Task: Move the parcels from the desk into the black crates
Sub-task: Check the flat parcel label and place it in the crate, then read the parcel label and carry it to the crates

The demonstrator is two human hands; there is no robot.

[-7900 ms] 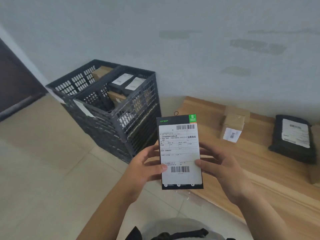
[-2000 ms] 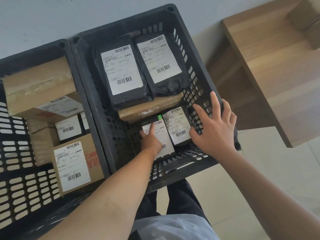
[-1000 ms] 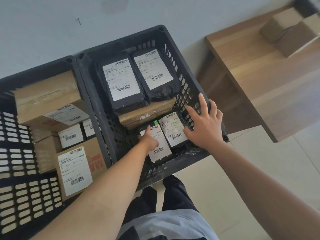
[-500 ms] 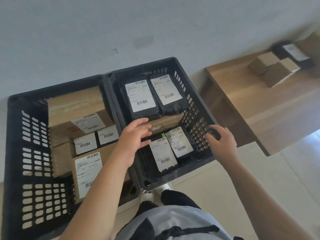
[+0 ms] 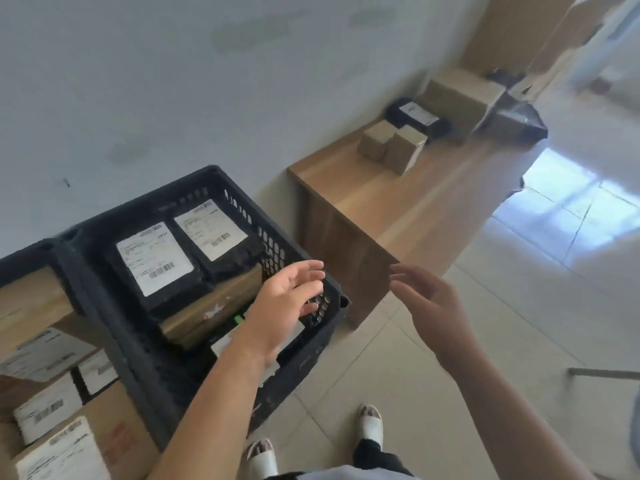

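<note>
Parcels left on the desk look like easy grabs from the head view, the only view there is: two small cardboard boxes sit touching each other near the wall, a black poly mailer lies just behind them, and a bigger carton stands further back. Small boxes are probably light and stiff, so I'd pinch one across opposite sides, maybe one per hand. That mailer looks soft and a bit slick, so better to grip it flat by an edge, not a corner. Big carton likely wants both hands under it. Left hand hovers over the right-hand black crate, fingers loosely spread, holding nothing. Right hand is out over the floor between crate and desk, fingers relaxed and apart, also empty. Both crates already hold plenty; the left crate is mostly brown boxes.
</note>
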